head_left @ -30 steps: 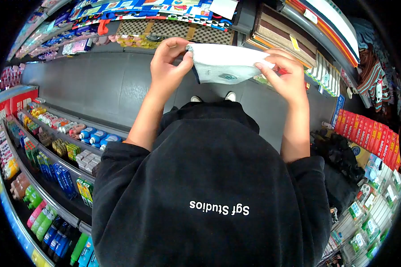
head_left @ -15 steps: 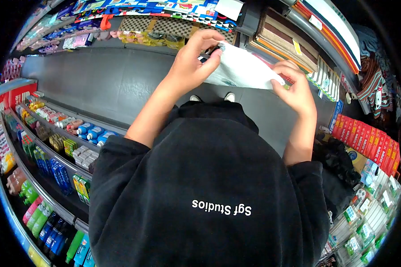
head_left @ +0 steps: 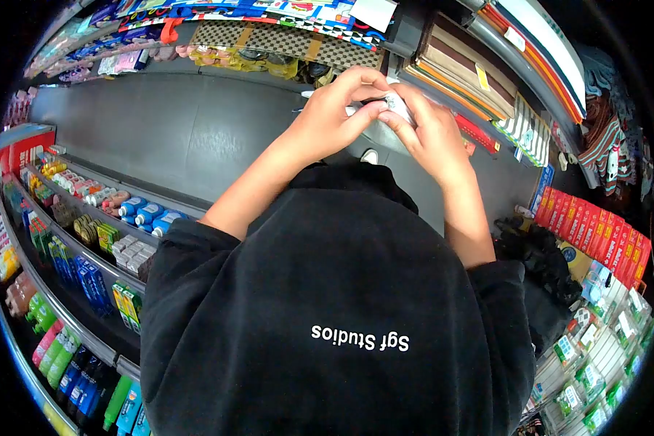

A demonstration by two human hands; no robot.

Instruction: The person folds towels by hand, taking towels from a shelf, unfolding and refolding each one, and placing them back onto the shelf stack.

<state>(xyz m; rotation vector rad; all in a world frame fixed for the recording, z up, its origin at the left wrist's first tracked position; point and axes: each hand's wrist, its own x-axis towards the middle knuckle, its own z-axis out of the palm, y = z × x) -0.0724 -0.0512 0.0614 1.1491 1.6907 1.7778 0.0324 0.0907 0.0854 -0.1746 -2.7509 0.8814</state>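
Observation:
A white cloth (head_left: 395, 103) with a small dark print is bunched between my two hands, above the floor and close to the shelf in front of me. My left hand (head_left: 339, 112) pinches its left side between thumb and fingers. Against the right side, my right hand (head_left: 430, 131) curls with thumb and fingers closed on the cloth. The two hands nearly touch, and they hide most of the folded fabric.
Folded textiles (head_left: 461, 69) lie on the shelf ahead to the right. On my left, shelves carry blue-and-white bottles (head_left: 151, 213) and other goods. Red boxes (head_left: 592, 229) stand in a row at right, near a black bag (head_left: 541, 254). Grey floor (head_left: 145, 138) extends ahead left.
The cloth was stretched wide between my hands and is now gathered into a small bunch. My right hand has moved left, up to my left hand.

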